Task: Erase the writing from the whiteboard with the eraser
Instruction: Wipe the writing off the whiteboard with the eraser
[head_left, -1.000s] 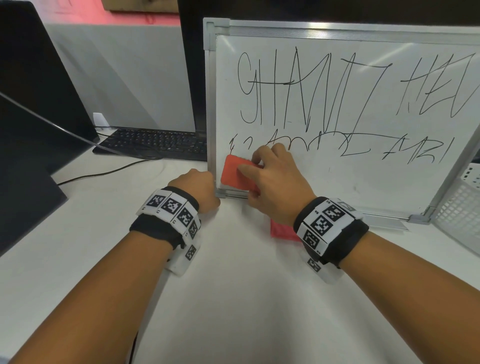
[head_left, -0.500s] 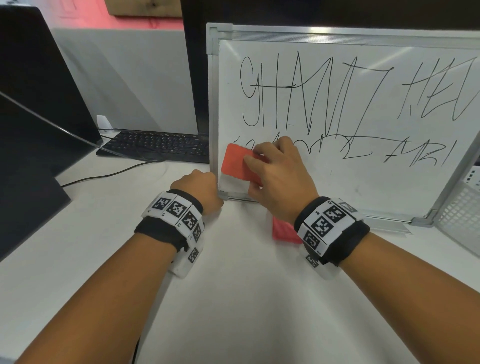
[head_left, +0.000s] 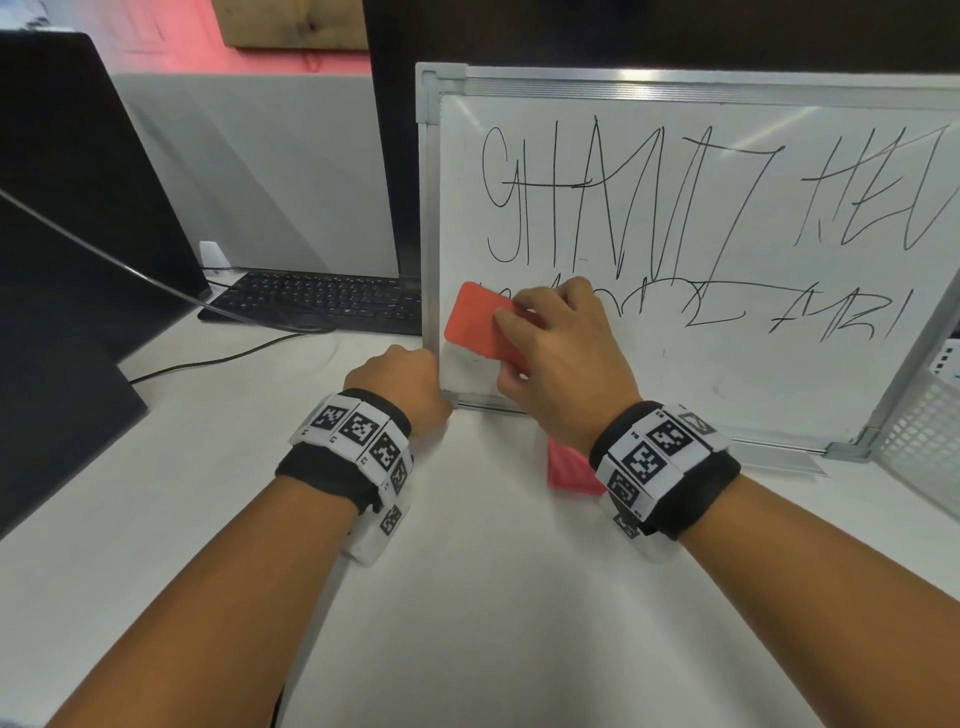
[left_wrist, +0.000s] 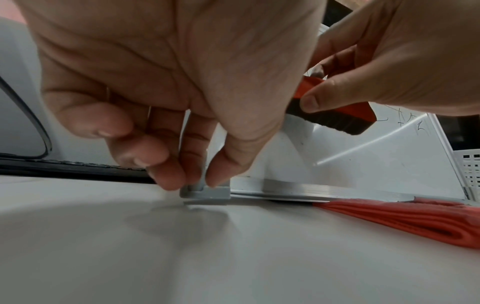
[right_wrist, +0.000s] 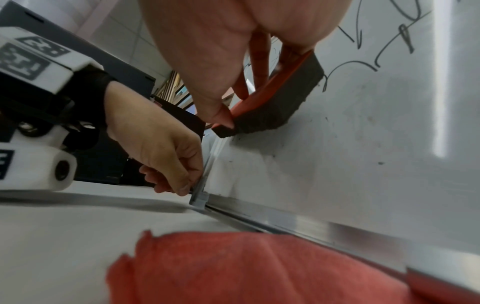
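A framed whiteboard (head_left: 753, 374) leans upright on the desk, with two lines of black writing across it. My right hand (head_left: 550, 343) grips a red eraser (head_left: 480, 322) with a dark felt underside (right_wrist: 280, 102) and presses it flat on the board's lower left area, over the start of the second line. The strip below the eraser is wiped clean. My left hand (head_left: 410, 384) pinches the board's bottom left frame corner (left_wrist: 205, 193) between thumb and fingers, resting on the desk.
A folded red cloth (head_left: 571, 467) lies on the desk under my right wrist, against the board's foot. A black keyboard (head_left: 322, 299) and cable sit left of the board, a dark monitor (head_left: 78, 218) further left, and a white mesh basket (head_left: 930, 436) at the right.
My right hand has slid the eraser upward along the board's left side, wiping away the first marks of the lower line. The left hand keeps its hold on the corner.
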